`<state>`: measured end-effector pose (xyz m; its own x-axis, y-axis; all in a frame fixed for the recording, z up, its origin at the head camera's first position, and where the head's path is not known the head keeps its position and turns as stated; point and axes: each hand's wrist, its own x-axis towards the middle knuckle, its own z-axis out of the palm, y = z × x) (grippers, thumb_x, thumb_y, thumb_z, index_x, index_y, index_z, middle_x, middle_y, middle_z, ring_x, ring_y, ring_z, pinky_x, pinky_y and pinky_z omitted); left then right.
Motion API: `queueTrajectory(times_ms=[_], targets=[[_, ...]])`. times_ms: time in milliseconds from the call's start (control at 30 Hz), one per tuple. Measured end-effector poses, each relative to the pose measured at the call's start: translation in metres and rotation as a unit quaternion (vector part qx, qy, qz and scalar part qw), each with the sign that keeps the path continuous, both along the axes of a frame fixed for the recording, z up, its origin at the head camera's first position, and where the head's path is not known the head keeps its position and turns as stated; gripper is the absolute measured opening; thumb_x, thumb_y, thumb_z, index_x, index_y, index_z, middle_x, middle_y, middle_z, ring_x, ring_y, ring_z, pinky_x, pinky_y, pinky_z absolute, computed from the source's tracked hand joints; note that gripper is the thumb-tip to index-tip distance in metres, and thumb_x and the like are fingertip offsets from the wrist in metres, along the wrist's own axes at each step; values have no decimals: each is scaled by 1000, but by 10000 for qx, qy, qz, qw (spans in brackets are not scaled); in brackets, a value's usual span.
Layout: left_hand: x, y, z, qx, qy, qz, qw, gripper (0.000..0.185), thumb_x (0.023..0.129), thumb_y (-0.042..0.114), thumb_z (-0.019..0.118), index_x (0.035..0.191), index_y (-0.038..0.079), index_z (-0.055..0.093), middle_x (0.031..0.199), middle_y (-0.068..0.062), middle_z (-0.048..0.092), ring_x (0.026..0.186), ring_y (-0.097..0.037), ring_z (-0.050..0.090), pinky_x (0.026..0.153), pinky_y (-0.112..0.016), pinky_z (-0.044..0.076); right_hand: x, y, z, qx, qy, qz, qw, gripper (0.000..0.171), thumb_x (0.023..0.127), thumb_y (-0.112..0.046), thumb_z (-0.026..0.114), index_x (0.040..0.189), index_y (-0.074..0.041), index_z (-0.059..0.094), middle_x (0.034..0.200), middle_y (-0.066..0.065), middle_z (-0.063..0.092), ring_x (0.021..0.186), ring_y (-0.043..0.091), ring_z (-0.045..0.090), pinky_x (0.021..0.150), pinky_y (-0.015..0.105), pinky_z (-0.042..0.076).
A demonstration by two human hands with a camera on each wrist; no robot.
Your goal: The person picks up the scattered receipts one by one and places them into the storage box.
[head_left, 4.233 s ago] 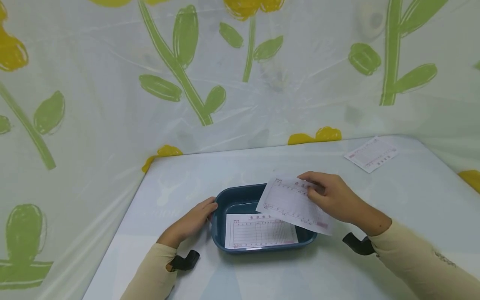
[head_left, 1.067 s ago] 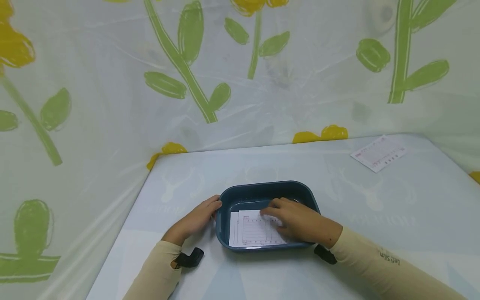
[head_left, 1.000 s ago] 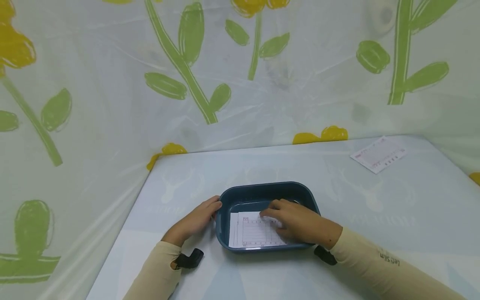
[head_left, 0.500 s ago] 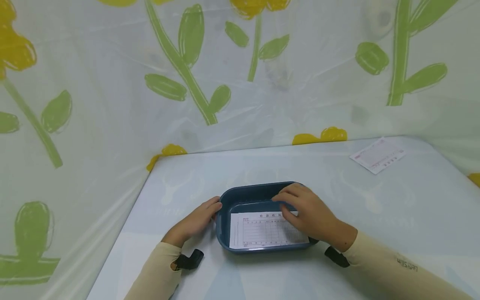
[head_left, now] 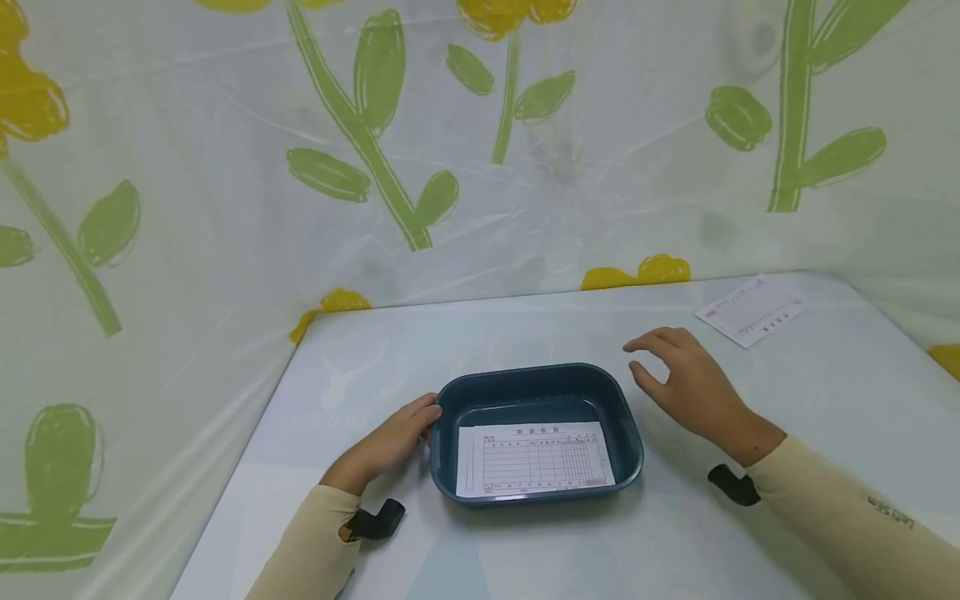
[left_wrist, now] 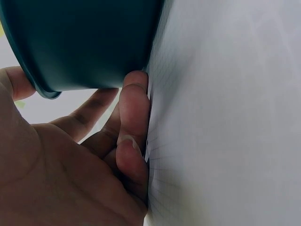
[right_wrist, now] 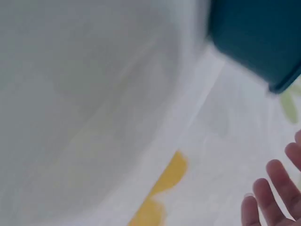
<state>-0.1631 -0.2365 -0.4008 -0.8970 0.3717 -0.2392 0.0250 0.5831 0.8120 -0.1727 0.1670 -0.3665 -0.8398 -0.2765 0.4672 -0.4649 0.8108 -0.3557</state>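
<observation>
A dark blue plastic tray (head_left: 630, 450) sits on the table, with printed receipt slips (head_left: 536, 461) lying overlapped along the near side of its floor. At the tray's left end my left hand (head_left: 390, 440) holds on. In the left wrist view its thumb (left_wrist: 19, 82) lies at the rim and its fingers (left_wrist: 134, 110) are curled low by the outer wall, on the tabletop. My right hand (head_left: 686, 387) is in the air to the right of the tray, thumb and fingers apart, holding nothing. Beyond it, another receipt slip (head_left: 752, 311) lies on the table.
The pale tabletop (head_left: 390, 350) runs back to a hanging cloth (head_left: 225, 125) printed with green stems and yellow flowers. Black wrist mounts (head_left: 377, 519) jut out beneath both sleeves.
My right hand laid a receipt slip in the tray on top of another, let go, then lifted out and moved right. The left hand stays at the tray's left end.
</observation>
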Motion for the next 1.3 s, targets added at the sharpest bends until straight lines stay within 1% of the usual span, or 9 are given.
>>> queueTrajectory(times_ms=[100,267,500,667,800,900,1033,1167,1300], targets=[[1,0,-1,7,-39,28,10000,36,108,30,29,125,11,54,94,-4,53,93,-19,51,84,-36,39,-7,18,-3,226,-165,-175,9995,27,86,-6,74,113,-5,68,112,16,66,109,35,57,91,55,51],[1,-1,-2,9,-20,60,10000,35,108,29,29,123,12,54,94,-4,53,93,-19,51,83,-36,39,-17,44,-6,528,-251,-293,9979,29,85,-7,74,113,-2,68,113,21,66,107,41,57,92,58,48],[3,-3,-3,8,-88,91,9999,34,108,28,29,123,11,54,94,-4,53,93,-19,51,83,-35,39,-27,69,-11,801,-487,-515,9943,31,86,-8,73,115,3,67,116,28,64,109,46,56,91,60,47],[2,-2,-2,53,6,32,10000,35,108,30,29,123,11,54,94,-4,53,93,-19,51,83,-35,39,-35,87,-14,1080,-647,-736,9893,33,87,-11,71,116,5,66,117,32,61,107,49,57,88,62,47],[2,-1,-2,71,35,-37,10000,36,108,30,28,124,10,53,94,-4,53,92,-19,51,83,-36,39,-42,101,-14,1292,-1008,-896,9824,38,89,-14,70,120,6,63,118,34,59,105,51,57,86,63,47],[1,-1,-2,59,10,-19,10000,35,108,29,27,121,11,54,93,-4,53,92,-19,51,82,-36,39,-49,110,-13,1402,-1367,-984,9757,42,91,-16,68,124,8,60,120,37,56,106,52,57,86,64,47],[0,0,-2,37,10,39,10000,33,108,29,27,116,12,54,92,-3,52,92,-19,51,82,-35,39,-58,120,-9,1517,-1648,-1103,9683,44,93,-18,66,126,10,58,123,39,54,107,53,56,86,65,46],[0,0,-2,31,-11,35,10000,33,108,29,27,118,11,53,92,-3,52,92,-18,51,82,-35,39,-67,129,-6,1675,-1925,-1211,9593,47,93,-19,65,127,11,55,123,39,53,108,52,54,87,67,45],[0,0,-2,41,15,-3,10000,33,108,29,28,118,11,53,91,-4,52,92,-19,51,82,-35,39,-72,139,-6,1769,-2263,-1275,9494,48,95,-20,61,129,14,52,124,40,52,112,54,51,91,68,43]])
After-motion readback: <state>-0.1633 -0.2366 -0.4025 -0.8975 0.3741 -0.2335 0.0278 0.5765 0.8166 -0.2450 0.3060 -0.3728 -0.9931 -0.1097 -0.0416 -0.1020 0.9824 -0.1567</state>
